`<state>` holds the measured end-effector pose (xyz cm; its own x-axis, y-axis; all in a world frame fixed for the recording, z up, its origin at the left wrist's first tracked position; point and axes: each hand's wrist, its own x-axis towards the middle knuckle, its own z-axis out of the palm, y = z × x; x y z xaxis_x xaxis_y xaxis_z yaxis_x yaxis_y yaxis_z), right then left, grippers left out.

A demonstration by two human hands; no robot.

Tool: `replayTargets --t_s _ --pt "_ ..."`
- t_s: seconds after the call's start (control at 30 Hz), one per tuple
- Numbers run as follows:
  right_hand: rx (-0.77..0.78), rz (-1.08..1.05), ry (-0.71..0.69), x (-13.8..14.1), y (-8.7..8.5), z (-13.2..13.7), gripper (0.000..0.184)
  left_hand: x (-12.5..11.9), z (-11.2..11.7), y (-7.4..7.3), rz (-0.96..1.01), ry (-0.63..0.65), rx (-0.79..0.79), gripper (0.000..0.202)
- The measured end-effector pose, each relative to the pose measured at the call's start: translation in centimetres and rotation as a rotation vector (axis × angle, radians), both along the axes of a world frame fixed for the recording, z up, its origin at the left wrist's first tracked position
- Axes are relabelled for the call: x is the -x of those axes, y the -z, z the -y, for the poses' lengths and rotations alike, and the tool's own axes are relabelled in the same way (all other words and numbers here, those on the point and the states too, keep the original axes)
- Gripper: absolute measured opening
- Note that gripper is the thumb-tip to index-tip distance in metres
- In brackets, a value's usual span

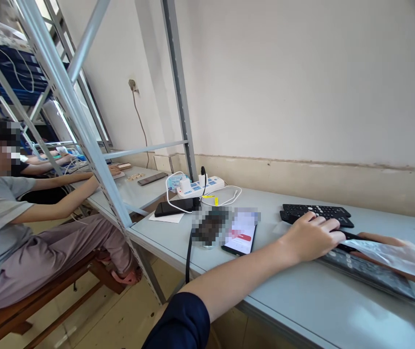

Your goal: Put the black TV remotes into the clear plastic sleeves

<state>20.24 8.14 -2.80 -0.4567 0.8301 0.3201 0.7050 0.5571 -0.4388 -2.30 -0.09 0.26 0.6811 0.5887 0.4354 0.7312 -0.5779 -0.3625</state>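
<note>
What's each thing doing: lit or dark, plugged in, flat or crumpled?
Black-edged rectangular phone: screen lit
Black rectangular phone on paper: screen dark
Blurred item: can't tell
White rectangular power strip: plugs inserted
Brownish wall plug: in its socket
Rear black plastic remotes: lying flat
Long black plastic remote: lying down, partly covered
Clear plastic wrapping: crumpled

On my feed, one black remote (316,210) lay flat, buttons up, toward the back of the worktop (295,300), and I saw a second black remote (344,222) close along its near edge. Nearer my camera, a third dark remote (367,274) slanted across the surface, its face hazy. Just beyond it, crumpled clear plastic (392,254) bunched beside a slim dark piece (351,236), mostly hidden from me.
</note>
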Motion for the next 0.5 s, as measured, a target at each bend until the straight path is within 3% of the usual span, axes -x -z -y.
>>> replayTargets --t_s 0.1,0.33,0.5 --pt "0.171 -0.073 -0.093 0.4 -0.6 0.4 0.052 0.3 -0.2 0.0 -0.013 -0.006 -0.031 0.034" --pt "0.036 0.005 -0.081 -0.1 0.2 0.0 0.040 0.4 -0.3 0.1 -0.019 0.010 -0.066 0.025" --pt "-0.010 0.018 -0.109 0.9 -1.1 1.0 0.036 0.3 0.4 -0.4 -0.020 0.042 -0.017 0.020"
